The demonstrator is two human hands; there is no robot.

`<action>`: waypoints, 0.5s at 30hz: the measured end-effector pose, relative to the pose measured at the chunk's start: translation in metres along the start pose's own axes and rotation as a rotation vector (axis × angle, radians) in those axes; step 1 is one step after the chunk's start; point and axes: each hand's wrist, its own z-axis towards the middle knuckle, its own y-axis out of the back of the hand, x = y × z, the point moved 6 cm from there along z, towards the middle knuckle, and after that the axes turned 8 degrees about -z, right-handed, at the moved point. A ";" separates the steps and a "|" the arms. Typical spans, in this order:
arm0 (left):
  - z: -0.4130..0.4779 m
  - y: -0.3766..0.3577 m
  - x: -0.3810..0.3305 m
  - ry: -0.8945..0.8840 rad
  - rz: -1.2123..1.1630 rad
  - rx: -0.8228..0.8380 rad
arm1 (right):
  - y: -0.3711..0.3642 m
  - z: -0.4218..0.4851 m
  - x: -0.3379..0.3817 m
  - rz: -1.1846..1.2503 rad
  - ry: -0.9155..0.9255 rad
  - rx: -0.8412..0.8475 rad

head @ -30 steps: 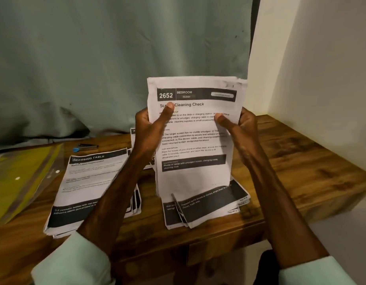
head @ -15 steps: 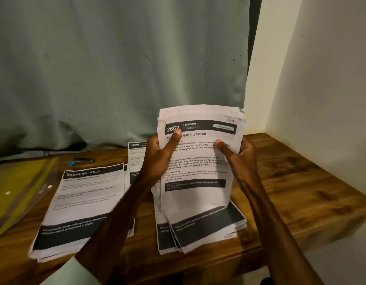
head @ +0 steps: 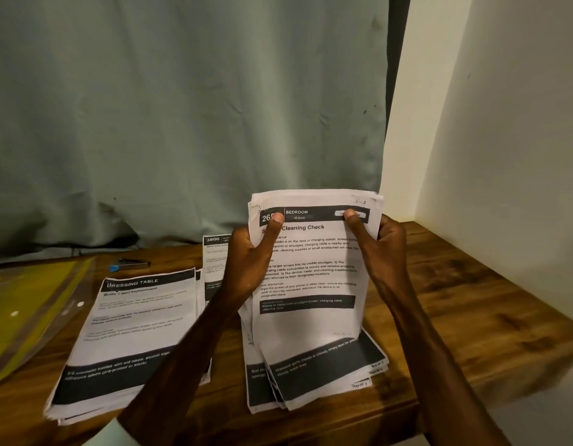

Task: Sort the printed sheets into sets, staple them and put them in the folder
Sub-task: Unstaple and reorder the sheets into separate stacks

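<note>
while the set of printed sheets (head: 310, 272) stands upright with its bottom edge on the loose pile (head: 327, 371) at the front of the desk (head: 471, 310), both grips are closed on it. the left hand (head: 249, 262) pinches the left margin, thumb over the header; the right hand (head: 381, 249) pinches the top right corner, thumb on the face.

step in hand, by my reading: squaring the set before stapling. to do it well, loosen both grips slightly and tap the bottom edge on bare desk rather than on the uneven pile (top left corner looks splayed), then tap one side edge. pinch the squared corner firmly with one hand before reaching for what looks like the stapler (head: 130, 264), far left near the yellow folder (head: 27, 304). the "dressing table" sheets (head: 133, 329) lie apart to the left.
</note>
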 end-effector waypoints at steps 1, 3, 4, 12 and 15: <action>0.000 0.000 0.001 0.010 0.003 -0.001 | 0.001 0.000 -0.002 -0.002 -0.006 -0.003; 0.000 0.001 0.004 0.033 0.012 0.005 | 0.001 -0.001 -0.005 -0.015 -0.017 0.006; 0.000 0.001 0.006 0.046 0.019 0.007 | 0.001 -0.002 -0.007 -0.022 -0.030 0.024; 0.005 0.007 0.001 -0.004 0.101 -0.078 | -0.002 -0.015 -0.012 -0.024 -0.047 0.208; 0.012 0.007 -0.008 -0.023 0.185 -0.081 | 0.000 -0.010 -0.002 -0.001 -0.057 0.214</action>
